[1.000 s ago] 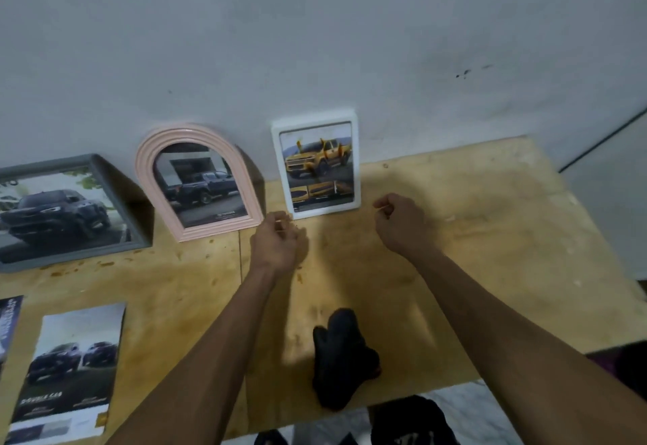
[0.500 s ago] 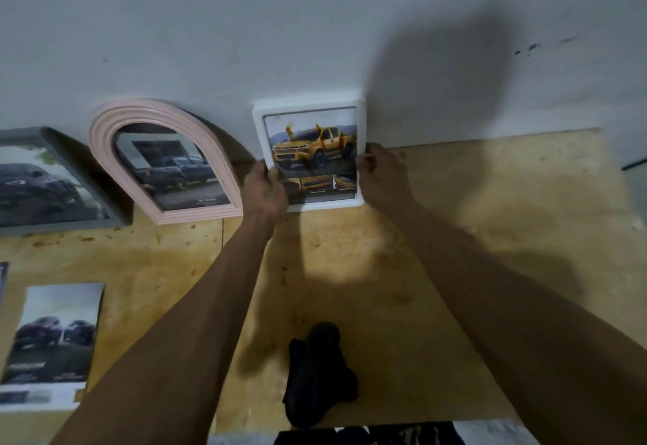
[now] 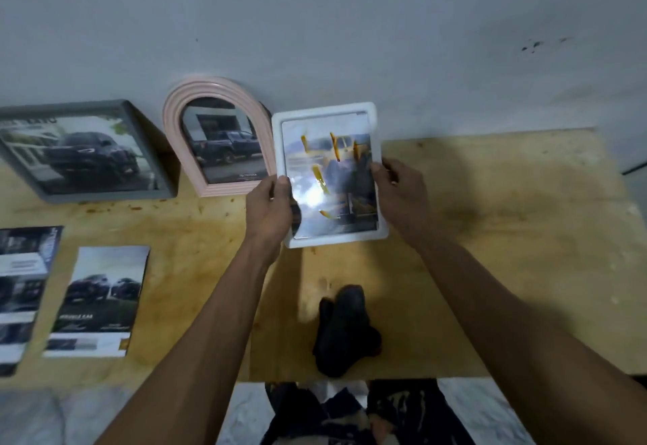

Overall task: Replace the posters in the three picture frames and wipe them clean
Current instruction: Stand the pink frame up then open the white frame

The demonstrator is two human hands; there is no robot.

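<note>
Two hands on one frame: my left hand grips the left edge of the white frame, my right hand grips the right edge, both closed on it. Frame is up off the table, tilted back toward me, glass face up and catching glare. I judge the two-sided grip is for control while bringing it in to get at the back and swap the poster; the picture inside is blurred, with yellow streaks I can't read.

Count:
- Frames, three: white one in hand; pink arch frame and grey frame both leaning on the wall at the table's back edge, propped so they stand and show their pictures. Arch frame sits just left of the white one.
- Loose posters, two visible: one flat on the left of the table, another at the far left, cut off by the view. Laid flat and within reach, likely the replacements. A third isn't visible.
- Cloth, one: dark cloth bunched at the near table edge between my arms, untouched, presumably parked for wiping.

Judged stage: first frame just picked, no swap done yet.
</note>
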